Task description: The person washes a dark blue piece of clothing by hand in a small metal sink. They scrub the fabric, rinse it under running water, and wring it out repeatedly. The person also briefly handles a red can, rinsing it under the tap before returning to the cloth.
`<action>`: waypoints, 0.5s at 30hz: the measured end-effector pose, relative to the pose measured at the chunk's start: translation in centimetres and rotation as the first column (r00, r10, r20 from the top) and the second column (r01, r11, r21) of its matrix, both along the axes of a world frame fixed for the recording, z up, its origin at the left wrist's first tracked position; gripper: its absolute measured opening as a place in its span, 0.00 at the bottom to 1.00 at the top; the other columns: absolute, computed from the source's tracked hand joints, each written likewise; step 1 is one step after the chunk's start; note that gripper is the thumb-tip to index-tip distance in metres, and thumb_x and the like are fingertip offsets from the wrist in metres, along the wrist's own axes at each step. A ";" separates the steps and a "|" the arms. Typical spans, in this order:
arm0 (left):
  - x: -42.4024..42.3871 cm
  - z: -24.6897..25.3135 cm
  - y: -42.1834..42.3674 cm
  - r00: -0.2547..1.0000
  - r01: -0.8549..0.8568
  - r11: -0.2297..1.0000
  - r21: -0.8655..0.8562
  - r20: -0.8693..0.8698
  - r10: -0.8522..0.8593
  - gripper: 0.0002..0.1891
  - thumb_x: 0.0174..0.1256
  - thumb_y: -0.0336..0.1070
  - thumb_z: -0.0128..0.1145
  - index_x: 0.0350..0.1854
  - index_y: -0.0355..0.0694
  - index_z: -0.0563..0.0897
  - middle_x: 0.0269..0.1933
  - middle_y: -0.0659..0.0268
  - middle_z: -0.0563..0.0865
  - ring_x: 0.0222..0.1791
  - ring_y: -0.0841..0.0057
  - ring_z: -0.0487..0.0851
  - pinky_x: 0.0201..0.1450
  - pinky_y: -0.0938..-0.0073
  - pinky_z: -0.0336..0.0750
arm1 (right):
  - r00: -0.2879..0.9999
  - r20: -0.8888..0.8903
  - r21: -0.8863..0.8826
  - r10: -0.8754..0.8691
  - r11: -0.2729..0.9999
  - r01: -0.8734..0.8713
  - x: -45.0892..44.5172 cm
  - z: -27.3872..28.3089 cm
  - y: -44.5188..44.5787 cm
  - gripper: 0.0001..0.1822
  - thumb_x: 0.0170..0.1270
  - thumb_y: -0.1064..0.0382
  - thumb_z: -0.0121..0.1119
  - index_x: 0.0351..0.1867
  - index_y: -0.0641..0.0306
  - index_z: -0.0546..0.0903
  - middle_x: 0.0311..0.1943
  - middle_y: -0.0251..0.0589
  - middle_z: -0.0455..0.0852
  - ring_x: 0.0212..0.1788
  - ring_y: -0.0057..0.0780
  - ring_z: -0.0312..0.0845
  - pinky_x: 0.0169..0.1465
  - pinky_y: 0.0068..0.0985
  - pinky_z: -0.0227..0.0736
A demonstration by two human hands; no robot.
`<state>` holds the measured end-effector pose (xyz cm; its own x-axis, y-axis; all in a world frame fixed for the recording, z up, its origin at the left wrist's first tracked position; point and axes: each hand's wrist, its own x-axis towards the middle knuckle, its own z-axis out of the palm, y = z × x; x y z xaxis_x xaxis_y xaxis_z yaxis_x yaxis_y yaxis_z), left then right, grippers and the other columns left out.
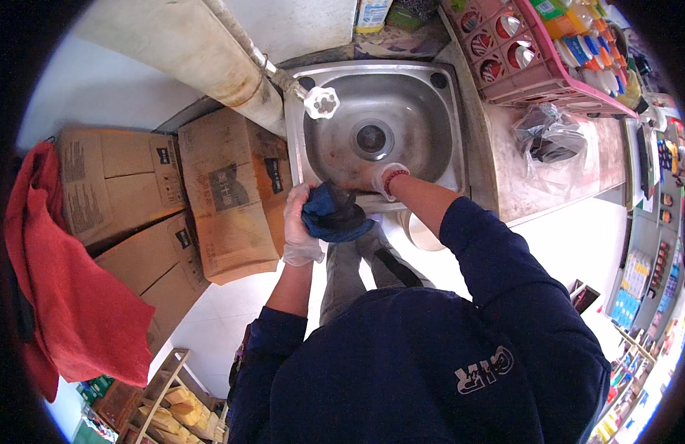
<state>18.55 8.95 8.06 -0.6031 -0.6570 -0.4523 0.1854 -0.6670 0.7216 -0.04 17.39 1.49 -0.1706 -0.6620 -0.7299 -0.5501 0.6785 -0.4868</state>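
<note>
My left hand (298, 219), in a clear plastic glove, holds a bunched dark blue cloth (334, 213) at the near left corner of the stainless steel sink (425, 102). Dark wet-looking folds show on the cloth. My right hand (384, 178), also gloved and with a red bead bracelet at the wrist, reaches over the sink's near rim into the basin; its fingers are hard to make out against the metal, and whether they hold anything cannot be told. A tap with a white round handle (322, 103) stands over the sink's far left corner, beyond both hands.
Cardboard boxes (231, 194) stand left of the sink beside a thick pipe (231, 66). A red cloth (70, 277) hangs at the far left. On the right counter (520, 188) are a pink plastic crate (564, 83) with bottles and a clear plastic bag (553, 144).
</note>
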 end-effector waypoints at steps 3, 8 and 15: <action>0.8 -0.7 -0.2 1.000 0.009 0.999 0.047 -0.006 -0.009 0.10 0.61 0.36 0.51 0.38 0.36 0.78 0.38 0.68 0.78 0.42 0.78 0.74 0.51 0.78 0.66 | 0.997 0.054 -0.340 0.057 0.940 -0.035 0.4 -1.4 0.4 0.36 0.55 0.38 0.51 0.62 0.54 0.64 0.57 0.47 0.72 0.60 0.41 0.65 0.62 0.29 0.57; 0.6 -0.9 -0.1 1.000 -0.018 0.995 0.100 -0.023 0.020 0.09 0.60 0.35 0.52 0.38 0.36 0.78 0.37 0.67 0.78 0.41 0.78 0.74 0.50 0.78 0.66 | 0.992 0.004 0.132 0.130 0.983 -0.129 -0.6 4.2 -0.6 0.32 0.57 0.38 0.46 0.56 0.58 0.72 0.54 0.50 0.74 0.58 0.45 0.67 0.61 0.32 0.59; 0.1 0.3 0.1 0.999 -0.042 0.999 0.027 -0.001 0.042 0.10 0.59 0.36 0.52 0.38 0.35 0.78 0.36 0.67 0.79 0.40 0.78 0.75 0.50 0.78 0.67 | 0.984 -0.087 0.181 0.154 0.974 -0.137 -0.6 0.0 -0.3 0.27 0.58 0.44 0.43 0.45 0.63 0.79 0.47 0.54 0.78 0.52 0.49 0.73 0.56 0.37 0.64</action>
